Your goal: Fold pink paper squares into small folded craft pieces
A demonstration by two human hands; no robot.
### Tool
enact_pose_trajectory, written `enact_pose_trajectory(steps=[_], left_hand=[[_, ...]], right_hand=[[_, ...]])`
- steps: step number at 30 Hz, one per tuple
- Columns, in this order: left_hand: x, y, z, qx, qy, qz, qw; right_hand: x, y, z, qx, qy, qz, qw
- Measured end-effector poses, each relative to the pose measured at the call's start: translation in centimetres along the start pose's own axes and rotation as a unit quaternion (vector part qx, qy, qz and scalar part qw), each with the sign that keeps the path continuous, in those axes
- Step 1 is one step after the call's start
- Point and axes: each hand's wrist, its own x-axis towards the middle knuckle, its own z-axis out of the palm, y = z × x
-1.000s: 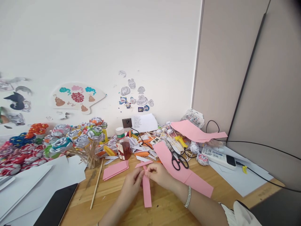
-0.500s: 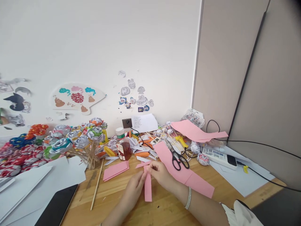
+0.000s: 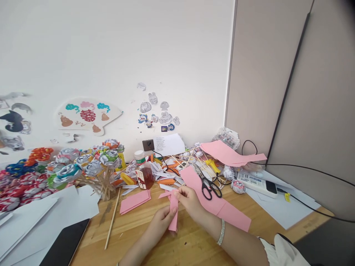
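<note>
A narrow pink paper strip (image 3: 173, 205) is held between my two hands over the wooden table. My left hand (image 3: 163, 218) pinches its left edge partway down, thumb on top. At the strip's upper end, my right hand (image 3: 187, 197) grips it between thumb and fingers. Other thin pink strips (image 3: 164, 194) lie just behind. To the left rests a small stack of pink paper rectangles (image 3: 135, 201). Black-handled scissors (image 3: 210, 187) lie on a long pink sheet (image 3: 230, 213), right of my right hand.
A bottle (image 3: 144, 175) with a white cap stands behind the stack. Paper flowers on sticks (image 3: 94, 164) crowd the left. A wooden stick (image 3: 112, 221), a black tablet-like slab (image 3: 65, 242) and white sheets (image 3: 24, 232) lie left. A power strip (image 3: 256, 184) sits right.
My left hand has slid down the strip, away from my right hand, which stays at the upper end. The strip's lower end has tilted slightly left. The view has shifted a little.
</note>
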Motion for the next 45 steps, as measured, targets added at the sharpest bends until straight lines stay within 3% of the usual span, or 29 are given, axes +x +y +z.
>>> enact_pose_trajectory(steps=[3,18,25,33,35,40,45], left_hand=[[0.0,-0.2,0.0,-0.034,-0.04,-0.027,0.998],[-0.3,0.4,0.3,0.04,0.016,-0.026,0.999],[-0.4,0.6,0.4,-0.012,-0.013,-0.024,1.0],[-0.3,0.9,0.4,-0.017,0.03,-0.036,0.999],[-0.3,0.9,0.4,-0.015,0.05,-0.031,0.998],[-0.2,0.6,0.2,0.003,0.052,-0.005,0.999],[-0.2,0.4,0.2,0.031,0.04,0.003,0.999]], right_hand=[[0.0,-0.5,-0.1,0.001,0.018,-0.006,1.0],[0.3,-1.0,-0.6,0.042,0.043,0.007,0.998],[0.3,-1.1,-0.6,0.054,0.033,0.001,0.998],[0.5,-0.6,-1.0,0.054,0.071,-0.009,0.996],[0.4,-0.9,-0.9,0.079,0.051,-0.005,0.996],[-0.2,-1.5,-0.4,0.153,-0.081,0.036,0.984],[-0.7,-1.1,0.1,0.15,-0.128,0.095,0.976]])
